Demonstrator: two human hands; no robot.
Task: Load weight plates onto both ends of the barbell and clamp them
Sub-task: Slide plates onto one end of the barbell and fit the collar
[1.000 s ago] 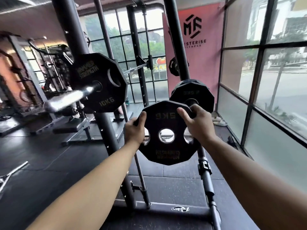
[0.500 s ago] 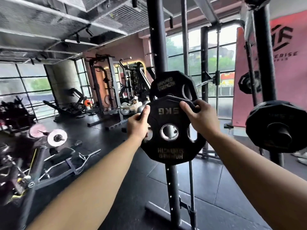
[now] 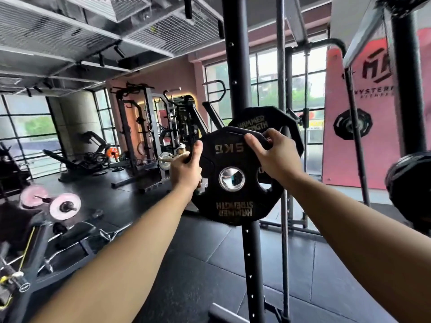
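Head view puts us right at the rack, and we've got the small plate up in the air in both hands. Our left hand grips its left rim, thumb laid on the face, fingers wrapped behind. Our right hand is curled over the upper right edge. One hand each side, we reckon, so the disc stays upright and square, its steel-lined centre hole facing us and ready to meet the bar. The lettering reads upside down, which matters not at all. Just behind it hangs the bigger plate, already on the barbell beside the black upright. A bright metal tip shows by our left knuckles, probably the sleeve end, though it's too blurred to swear to. So this one isn't on yet, and we see no clamp.
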